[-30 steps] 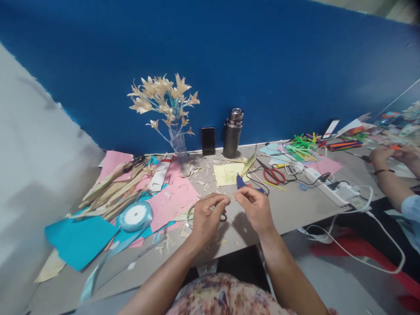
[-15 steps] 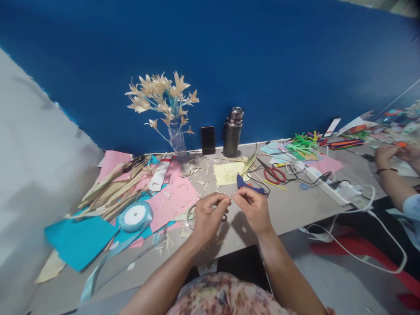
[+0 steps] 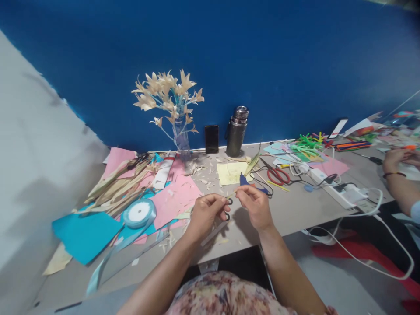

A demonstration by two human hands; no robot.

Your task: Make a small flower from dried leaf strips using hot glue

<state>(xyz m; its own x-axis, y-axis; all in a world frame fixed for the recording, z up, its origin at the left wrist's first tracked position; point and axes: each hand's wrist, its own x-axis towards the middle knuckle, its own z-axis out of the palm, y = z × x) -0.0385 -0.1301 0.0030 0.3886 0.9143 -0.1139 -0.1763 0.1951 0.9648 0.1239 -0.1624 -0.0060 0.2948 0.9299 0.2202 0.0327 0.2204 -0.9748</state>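
Observation:
A thin, pale yellowish strip [image 3: 231,195] stretches between my two hands over the near part of the table. My left hand [image 3: 210,212] pinches one end between thumb and fingertips. The other end is in the pinched fingers of my right hand [image 3: 254,204]. What the strip is made of is too small to tell. Dark scissor handles [image 3: 228,216] show beside and beneath my left hand, lying on the table. Just beyond my right hand rests a blue glue gun [image 3: 243,180], partly hidden by that hand, near a yellow paper [image 3: 226,174].
Pale flowers [image 3: 167,89] stand in a clear vase, beside a phone [image 3: 211,139] and a flask [image 3: 236,131]. Dried husks [image 3: 114,186], a ribbon roll [image 3: 138,213] and coloured paper lie left. Red-handled scissors [image 3: 278,176] and a power strip [image 3: 331,188] lie right. Another person's hand [image 3: 395,159] works far right.
My hands have drawn slightly apart, and the pale strip now shows between them. The whole view has shifted a little. The scissor handles beside my left hand are more visible.

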